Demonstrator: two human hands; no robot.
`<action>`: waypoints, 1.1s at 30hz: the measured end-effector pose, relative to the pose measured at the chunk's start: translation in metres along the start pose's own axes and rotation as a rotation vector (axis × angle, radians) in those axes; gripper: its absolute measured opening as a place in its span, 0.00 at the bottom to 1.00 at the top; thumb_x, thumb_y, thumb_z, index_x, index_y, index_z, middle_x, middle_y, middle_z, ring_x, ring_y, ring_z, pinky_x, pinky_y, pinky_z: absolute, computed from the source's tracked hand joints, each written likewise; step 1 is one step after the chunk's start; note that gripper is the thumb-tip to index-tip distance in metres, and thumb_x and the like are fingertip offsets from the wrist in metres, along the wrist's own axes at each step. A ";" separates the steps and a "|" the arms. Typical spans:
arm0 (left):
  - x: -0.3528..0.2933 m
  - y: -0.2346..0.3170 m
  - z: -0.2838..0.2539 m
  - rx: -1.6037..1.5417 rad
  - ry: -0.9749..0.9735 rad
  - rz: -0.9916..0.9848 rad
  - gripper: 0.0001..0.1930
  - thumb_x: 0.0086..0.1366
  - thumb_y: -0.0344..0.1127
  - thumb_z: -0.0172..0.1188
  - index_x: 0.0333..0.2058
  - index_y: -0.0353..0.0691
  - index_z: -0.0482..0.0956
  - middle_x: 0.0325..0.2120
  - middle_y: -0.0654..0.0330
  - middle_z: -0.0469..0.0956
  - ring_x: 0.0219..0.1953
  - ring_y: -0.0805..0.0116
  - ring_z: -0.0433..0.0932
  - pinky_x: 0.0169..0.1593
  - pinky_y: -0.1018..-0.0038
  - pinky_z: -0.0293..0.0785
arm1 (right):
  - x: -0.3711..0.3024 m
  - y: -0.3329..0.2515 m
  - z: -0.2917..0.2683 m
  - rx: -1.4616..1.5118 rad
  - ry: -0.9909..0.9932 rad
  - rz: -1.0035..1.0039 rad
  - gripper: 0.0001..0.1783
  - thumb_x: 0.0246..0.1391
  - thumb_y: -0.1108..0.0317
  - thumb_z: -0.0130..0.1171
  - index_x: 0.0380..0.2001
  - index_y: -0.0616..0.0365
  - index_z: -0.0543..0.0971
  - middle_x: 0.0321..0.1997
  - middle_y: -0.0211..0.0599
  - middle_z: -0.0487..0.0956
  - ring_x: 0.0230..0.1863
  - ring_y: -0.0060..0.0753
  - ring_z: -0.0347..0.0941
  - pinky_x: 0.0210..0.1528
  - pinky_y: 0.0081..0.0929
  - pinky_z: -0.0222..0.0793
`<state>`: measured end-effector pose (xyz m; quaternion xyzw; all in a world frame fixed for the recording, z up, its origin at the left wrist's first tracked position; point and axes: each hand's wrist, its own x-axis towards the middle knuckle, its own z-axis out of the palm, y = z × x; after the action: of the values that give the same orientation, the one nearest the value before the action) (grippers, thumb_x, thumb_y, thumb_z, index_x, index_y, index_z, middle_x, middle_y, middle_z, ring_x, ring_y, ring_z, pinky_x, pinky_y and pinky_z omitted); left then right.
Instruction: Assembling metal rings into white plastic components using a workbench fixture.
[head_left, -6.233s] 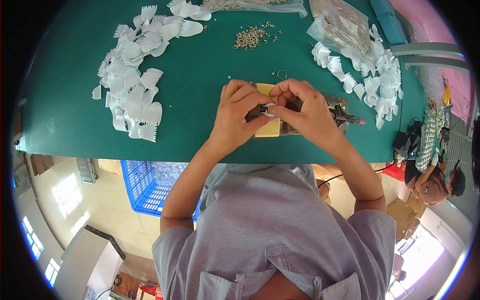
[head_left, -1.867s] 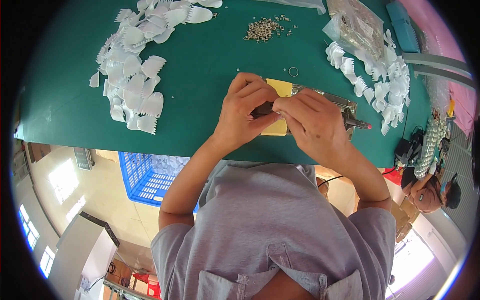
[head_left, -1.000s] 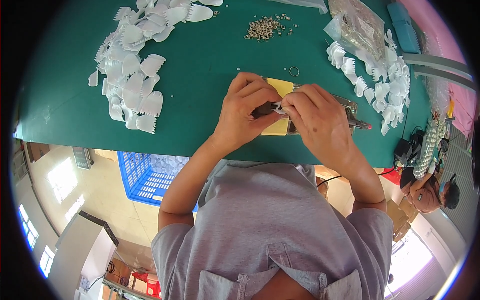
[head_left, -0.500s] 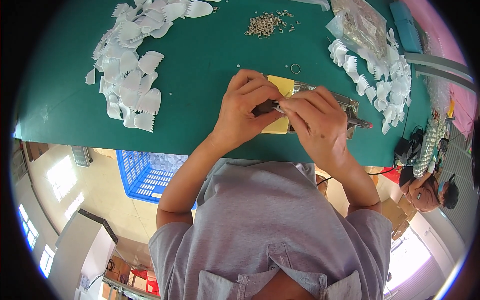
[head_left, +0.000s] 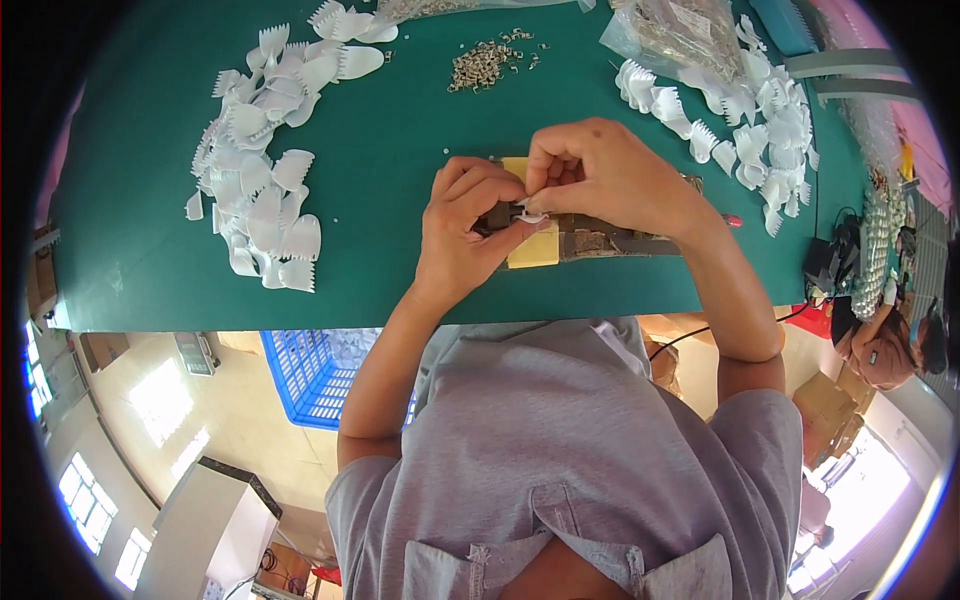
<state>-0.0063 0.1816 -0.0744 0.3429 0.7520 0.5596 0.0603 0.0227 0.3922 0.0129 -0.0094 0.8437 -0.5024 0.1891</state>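
Note:
My left hand (head_left: 462, 222) is curled round a dark block (head_left: 497, 214), its thumb beside a small white plastic piece (head_left: 534, 217) at the block's end. From the right, my right hand (head_left: 608, 172) comes in with thumb and fingertips pinched together just above that white piece. Whatever lies between those fingertips is too small to make out. Below both hands lies a flat fixture (head_left: 618, 243) wrapped in brown tape. A yellow pad (head_left: 534, 251) covers its left part.
Toothed white plastic pieces (head_left: 265, 205) form a long heap on the left; more (head_left: 775, 150) lie at right. A pile of small metal clips (head_left: 482, 66) sits at the back, near a clear bag (head_left: 675, 40). Below the table's front edge is a blue crate (head_left: 300, 375).
My right hand has turned and shifted to the upper side of the white piece, its wrist now farther out over the fixture. My left hand keeps its grip. The whole view has shifted slightly.

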 end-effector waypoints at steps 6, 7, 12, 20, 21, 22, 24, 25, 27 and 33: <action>-0.004 0.001 0.000 -0.124 -0.008 -0.024 0.14 0.53 0.23 0.78 0.37 0.38 0.86 0.38 0.61 0.84 0.43 0.66 0.81 0.50 0.71 0.78 | -0.097 0.062 -0.035 -0.164 0.722 0.089 0.07 0.68 0.69 0.63 0.41 0.62 0.84 0.34 0.31 0.85 0.38 0.20 0.81 0.44 0.22 0.76; -0.003 0.003 0.000 -0.126 -0.010 -0.026 0.14 0.53 0.23 0.78 0.37 0.38 0.86 0.38 0.61 0.84 0.43 0.66 0.81 0.50 0.71 0.78 | -0.118 0.078 -0.033 -0.233 0.834 0.175 0.07 0.68 0.70 0.62 0.42 0.63 0.84 0.35 0.31 0.85 0.37 0.20 0.80 0.45 0.21 0.75; 0.000 0.005 -0.004 -0.126 -0.078 -0.095 0.13 0.54 0.22 0.77 0.38 0.36 0.85 0.39 0.61 0.84 0.42 0.69 0.81 0.46 0.73 0.77 | -0.150 0.107 -0.007 -0.292 1.094 0.223 0.06 0.67 0.72 0.63 0.43 0.62 0.85 0.38 0.32 0.85 0.38 0.21 0.80 0.45 0.21 0.75; 0.003 0.003 -0.003 0.015 -0.020 0.029 0.15 0.49 0.26 0.80 0.36 0.42 0.86 0.34 0.64 0.82 0.43 0.62 0.74 0.47 0.68 0.74 | -0.036 0.036 -0.006 -0.266 0.391 -0.351 0.07 0.53 0.73 0.70 0.36 0.55 0.86 0.36 0.33 0.82 0.42 0.37 0.79 0.43 0.33 0.76; 0.003 0.004 -0.003 0.008 -0.020 0.009 0.15 0.48 0.25 0.80 0.36 0.42 0.87 0.34 0.66 0.83 0.43 0.63 0.73 0.49 0.68 0.72 | -0.020 0.039 -0.010 -0.267 0.398 -0.354 0.07 0.53 0.73 0.70 0.36 0.55 0.86 0.36 0.33 0.82 0.42 0.37 0.79 0.43 0.33 0.76; 0.002 0.004 -0.003 0.012 -0.018 0.013 0.15 0.48 0.25 0.80 0.36 0.42 0.87 0.34 0.66 0.83 0.43 0.63 0.73 0.49 0.68 0.72 | -0.004 0.043 -0.014 -0.329 0.220 -0.367 0.05 0.53 0.70 0.70 0.34 0.55 0.85 0.34 0.32 0.81 0.42 0.37 0.78 0.43 0.35 0.75; 0.002 0.003 -0.003 0.028 -0.018 0.028 0.15 0.49 0.27 0.80 0.36 0.42 0.87 0.34 0.65 0.83 0.44 0.62 0.73 0.48 0.68 0.72 | 0.016 0.043 -0.017 -0.392 0.035 -0.388 0.05 0.53 0.68 0.70 0.31 0.55 0.84 0.32 0.32 0.79 0.42 0.38 0.77 0.43 0.36 0.74; 0.002 0.003 -0.003 0.033 -0.010 0.028 0.15 0.49 0.27 0.80 0.36 0.42 0.87 0.34 0.65 0.83 0.44 0.62 0.73 0.48 0.68 0.72 | 0.023 0.041 -0.018 -0.409 -0.071 -0.403 0.05 0.53 0.67 0.69 0.30 0.55 0.83 0.31 0.31 0.78 0.42 0.37 0.76 0.43 0.37 0.73; 0.001 0.003 -0.003 0.019 -0.023 0.043 0.15 0.48 0.28 0.81 0.36 0.42 0.87 0.35 0.65 0.83 0.44 0.62 0.74 0.48 0.67 0.73 | 0.033 0.039 -0.020 -0.428 -0.184 -0.421 0.05 0.53 0.67 0.69 0.29 0.55 0.82 0.30 0.31 0.77 0.42 0.37 0.75 0.42 0.38 0.73; 0.000 0.000 -0.004 0.008 -0.012 0.047 0.16 0.48 0.29 0.81 0.36 0.41 0.87 0.34 0.64 0.83 0.44 0.61 0.74 0.48 0.67 0.73 | 0.033 0.046 -0.018 -0.688 -0.212 -0.528 0.05 0.56 0.70 0.65 0.32 0.59 0.81 0.34 0.36 0.78 0.44 0.39 0.75 0.45 0.39 0.74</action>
<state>-0.0079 0.1781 -0.0727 0.3642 0.7455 0.5559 0.0502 -0.0059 0.4236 -0.0289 -0.3385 0.9063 -0.2198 0.1258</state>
